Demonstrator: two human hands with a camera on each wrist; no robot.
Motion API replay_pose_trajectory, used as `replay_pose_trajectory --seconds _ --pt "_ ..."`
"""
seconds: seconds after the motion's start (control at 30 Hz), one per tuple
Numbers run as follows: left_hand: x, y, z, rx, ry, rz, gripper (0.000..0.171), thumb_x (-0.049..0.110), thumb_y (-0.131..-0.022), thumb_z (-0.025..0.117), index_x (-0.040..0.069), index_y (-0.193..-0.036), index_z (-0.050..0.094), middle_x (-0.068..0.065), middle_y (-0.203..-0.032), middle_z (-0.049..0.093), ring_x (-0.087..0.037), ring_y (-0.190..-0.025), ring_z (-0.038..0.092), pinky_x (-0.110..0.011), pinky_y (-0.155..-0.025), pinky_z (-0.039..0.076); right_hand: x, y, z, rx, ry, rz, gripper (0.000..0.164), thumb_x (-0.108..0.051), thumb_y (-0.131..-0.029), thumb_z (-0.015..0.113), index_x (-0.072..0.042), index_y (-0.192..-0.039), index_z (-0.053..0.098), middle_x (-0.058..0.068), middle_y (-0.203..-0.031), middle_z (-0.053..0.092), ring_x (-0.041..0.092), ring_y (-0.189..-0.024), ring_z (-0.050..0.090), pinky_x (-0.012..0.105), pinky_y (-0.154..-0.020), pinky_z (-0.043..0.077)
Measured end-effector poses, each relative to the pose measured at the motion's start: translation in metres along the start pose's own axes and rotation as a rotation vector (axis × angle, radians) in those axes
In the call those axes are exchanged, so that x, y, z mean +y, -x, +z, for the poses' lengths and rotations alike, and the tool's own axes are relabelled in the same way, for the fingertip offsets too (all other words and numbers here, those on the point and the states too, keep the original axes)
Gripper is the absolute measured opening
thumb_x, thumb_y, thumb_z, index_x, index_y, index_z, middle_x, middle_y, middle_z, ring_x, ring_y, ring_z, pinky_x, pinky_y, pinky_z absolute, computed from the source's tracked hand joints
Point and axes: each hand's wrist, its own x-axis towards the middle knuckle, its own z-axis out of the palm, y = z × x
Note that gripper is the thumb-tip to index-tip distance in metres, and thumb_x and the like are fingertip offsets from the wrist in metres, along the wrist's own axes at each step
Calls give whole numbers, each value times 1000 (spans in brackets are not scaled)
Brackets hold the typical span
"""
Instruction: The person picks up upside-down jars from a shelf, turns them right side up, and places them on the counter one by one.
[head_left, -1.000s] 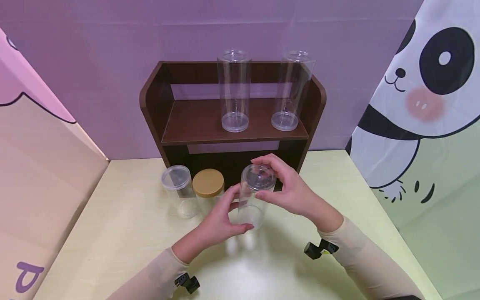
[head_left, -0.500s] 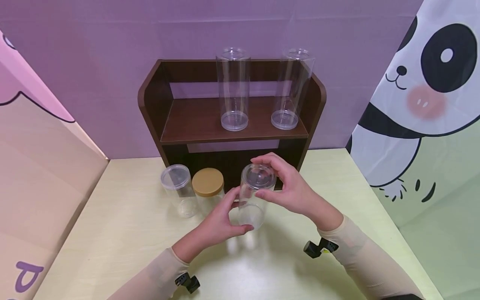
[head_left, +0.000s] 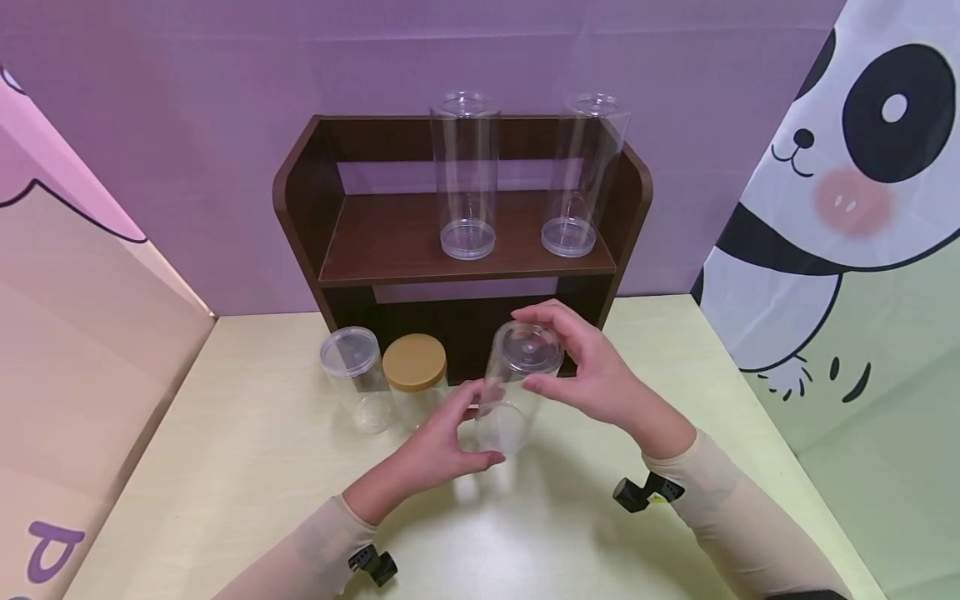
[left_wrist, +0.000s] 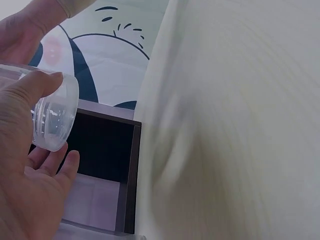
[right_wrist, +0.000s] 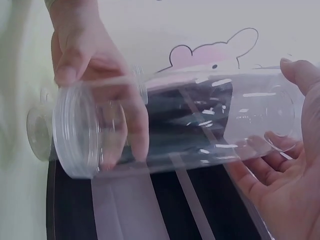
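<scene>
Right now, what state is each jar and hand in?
Held jar: gripped, slightly tilted
Left hand: gripping its lower end
Right hand: gripping its upper end
Tan-lidded jar: standing, capped
Clear-topped jar: standing, top covered
Left shelf jar: standing
Right shelf jar: standing

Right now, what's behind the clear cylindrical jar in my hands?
Behind the clear cylindrical jar is the lower compartment of the dark brown shelf unit. Your right hand hides part of it; whatever lies behind that hand can't be seen.

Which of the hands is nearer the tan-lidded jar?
Left: the left hand is just beside the tan-lidded jar; the right hand is farther right, at the upper end of the held container.
</scene>
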Motion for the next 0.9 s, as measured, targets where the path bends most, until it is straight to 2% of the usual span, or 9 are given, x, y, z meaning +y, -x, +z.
replay_pose_trajectory --seconds 0.2,0.4,0.6,0.77,0.9 --pt "6 4 -6 3 -43 7 83 8 -86 95 9 -157 51 -2 -143 61 -22 -137 58 -45 -119 51 5 6 -18 -32 -53 -36 63 15 -92 76 9 -151 53 18 -144 61 22 -130 65 29 -113 53" --pt "15 8 -16 9 -62 -12 86 7 -87 95 9 -160 50 0 -143 59 -19 -138 59 -41 -120 50 12 12 -38 -74 -93 -48 59 9 -96 75 11 -150 52 13 -138 65 21 -129 64 29 -109 55" --pt "30 13 -27 59 -72 -1 83 7 -88 94 15 -160 53 1 -148 59 -21 -137 59 -47 -118 52 19 18 -54 -89 -148 -71 60 18 -93 70 17 -149 48 8 -142 67 20 -135 63 28 -114 52" --pt "38 15 -39 105 -90 10 82 5 -87 94 19 -159 55 4 -150 59 -20 -136 59 -46 -115 55 22 22 -62 -91 -177 -62 66 24 -89 68 20 -150 44 4 -148 64 19 -138 62 28 -115 50" --pt "42 16 -49 130 -88 41 81 2 -87 92 14 -159 55 0 -150 60 -23 -136 59 -45 -116 54 25 23 -64 -102 -189 -55 69 27 -87 67 20 -151 43 3 -151 63 19 -139 62 30 -117 51"
